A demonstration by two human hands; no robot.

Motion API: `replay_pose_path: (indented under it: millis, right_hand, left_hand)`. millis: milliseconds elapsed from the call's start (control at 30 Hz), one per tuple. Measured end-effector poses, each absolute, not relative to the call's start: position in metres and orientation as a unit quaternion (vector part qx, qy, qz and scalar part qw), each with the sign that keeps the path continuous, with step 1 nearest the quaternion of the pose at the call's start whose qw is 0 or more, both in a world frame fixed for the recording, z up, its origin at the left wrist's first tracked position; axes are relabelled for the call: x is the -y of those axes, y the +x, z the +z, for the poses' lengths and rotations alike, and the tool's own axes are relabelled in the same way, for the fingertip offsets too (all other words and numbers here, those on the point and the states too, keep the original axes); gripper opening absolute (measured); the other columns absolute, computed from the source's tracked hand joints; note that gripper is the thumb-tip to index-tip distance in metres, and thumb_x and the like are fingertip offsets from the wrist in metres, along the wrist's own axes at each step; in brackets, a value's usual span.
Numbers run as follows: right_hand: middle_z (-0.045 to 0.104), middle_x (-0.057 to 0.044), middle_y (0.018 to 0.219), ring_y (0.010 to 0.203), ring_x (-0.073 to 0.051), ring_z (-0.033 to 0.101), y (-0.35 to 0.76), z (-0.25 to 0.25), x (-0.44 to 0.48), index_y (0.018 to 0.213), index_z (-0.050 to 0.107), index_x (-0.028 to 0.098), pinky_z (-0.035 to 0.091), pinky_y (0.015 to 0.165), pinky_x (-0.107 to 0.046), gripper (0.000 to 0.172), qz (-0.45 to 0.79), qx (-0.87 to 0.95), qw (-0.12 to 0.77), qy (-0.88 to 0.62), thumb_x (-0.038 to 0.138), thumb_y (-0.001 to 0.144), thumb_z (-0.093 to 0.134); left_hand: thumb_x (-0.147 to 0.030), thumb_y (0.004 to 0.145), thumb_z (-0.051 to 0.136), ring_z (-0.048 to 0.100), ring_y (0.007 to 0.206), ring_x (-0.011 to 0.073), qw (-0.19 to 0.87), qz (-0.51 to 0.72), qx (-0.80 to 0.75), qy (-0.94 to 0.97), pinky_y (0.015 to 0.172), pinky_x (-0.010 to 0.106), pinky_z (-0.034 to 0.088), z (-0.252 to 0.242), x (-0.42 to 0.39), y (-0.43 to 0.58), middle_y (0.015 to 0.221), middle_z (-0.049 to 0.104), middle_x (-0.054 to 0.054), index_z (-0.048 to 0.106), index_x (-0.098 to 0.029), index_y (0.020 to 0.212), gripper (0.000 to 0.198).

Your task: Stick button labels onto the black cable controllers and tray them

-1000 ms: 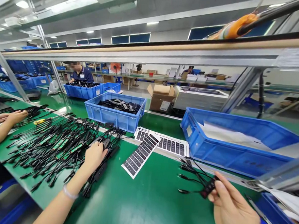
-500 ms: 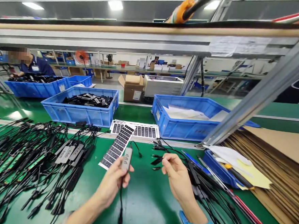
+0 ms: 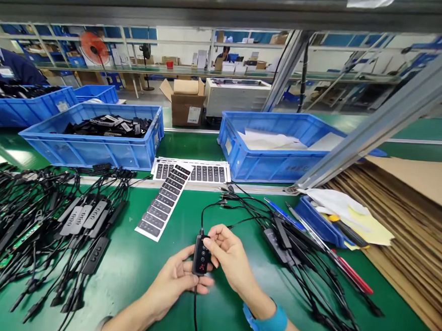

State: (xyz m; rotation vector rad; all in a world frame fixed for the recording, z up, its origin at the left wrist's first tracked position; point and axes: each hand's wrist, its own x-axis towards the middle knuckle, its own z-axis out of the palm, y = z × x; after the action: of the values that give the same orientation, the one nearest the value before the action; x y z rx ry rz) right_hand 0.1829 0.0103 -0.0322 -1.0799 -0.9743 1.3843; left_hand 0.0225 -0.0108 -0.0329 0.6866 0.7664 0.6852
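Note:
My left hand (image 3: pixel 177 278) is closed around a small inline controller (image 3: pixel 195 257), held upright over the green bench with cables running from its top and bottom. A black label (image 3: pixel 203 260) with button symbols and a small red mark now covers the controller's front. At the label's upper end, the thumb and forefinger of my right hand (image 3: pixel 229 257) pinch its edge. Behind my hands, a sheet of black labels (image 3: pixel 165 199) lies slanted on the bench, partly over more label sheets (image 3: pixel 209 173).
Many cabled controllers (image 3: pixel 77 218) crowd the left side, with bare circuit boards among them. More cabled controllers (image 3: pixel 276 245) lie right, near pens and a small blue tray (image 3: pixel 304 216). Blue bins (image 3: pixel 93 149) stand behind. Cardboard sheets (image 3: pixel 400 253) are stacked at far right.
My right hand has moved left to the controller, bringing a black label onto its grey front. My left hand has shifted slightly right and down. The camera view has tilted downward.

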Motion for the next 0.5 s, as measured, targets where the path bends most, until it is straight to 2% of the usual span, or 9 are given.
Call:
replay_pose_path:
  millis: [500]
  right_hand:
    - [0.049,0.007,0.063,0.044,-0.005,0.034,0.1829,-0.0394,-0.0067,0.08,0.056,0.021,0.031,0.037,-0.016,0.028,0.578,0.419,0.521,-0.468,0.042,0.077,0.075]
  left_hand:
    - [-0.03,0.072,0.082,0.071,0.094,0.0276,0.816,0.32,-0.352,0.328,0.08,0.036,0.054,-0.0368,0.0135,0.0225,0.107,0.071,0.014,0.051,-0.022,0.131,0.068]
